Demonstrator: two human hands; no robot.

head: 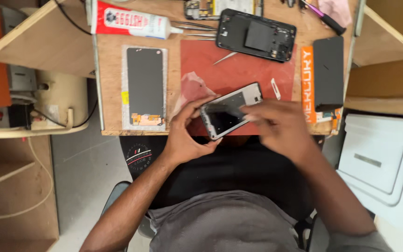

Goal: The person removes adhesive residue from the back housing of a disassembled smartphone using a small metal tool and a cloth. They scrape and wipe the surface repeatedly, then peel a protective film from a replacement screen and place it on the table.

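Grey cloth of the person's shirt (225, 224) fills the bottom centre of the frame, nearest the lens, with both bare forearms rising from it toward the middle. At the centre, a phone frame with a dark glossy face (230, 110) is held tilted just above the near edge of a red work mat (239, 70). The left hand (188, 133) grips its lower left end, thumb and fingers curled around the edge. The right hand (278, 123) lies over the frame's right side with its fingers on the glass; it is blurred, so how far those fingers are closed cannot be told. A crumpled clear film (193, 88) rests on the mat just above the left hand, and a small white strip (275, 88) lies just right of the frame's upper corner.

Farther up the mat, in the upper centre, sits an opened black phone body (256, 35) with its insides showing, metal tweezers (197, 25) to its left. Left of the mat, a dark display panel in a clear sleeve (145, 87) lies flat on the wooden table (110, 84). Above it, at upper left, lies a white and red glue tube (129, 22). At the right, an orange box (308, 84) carries a black panel (328, 72). A white moulded lid (383, 158) sits at the lower right.
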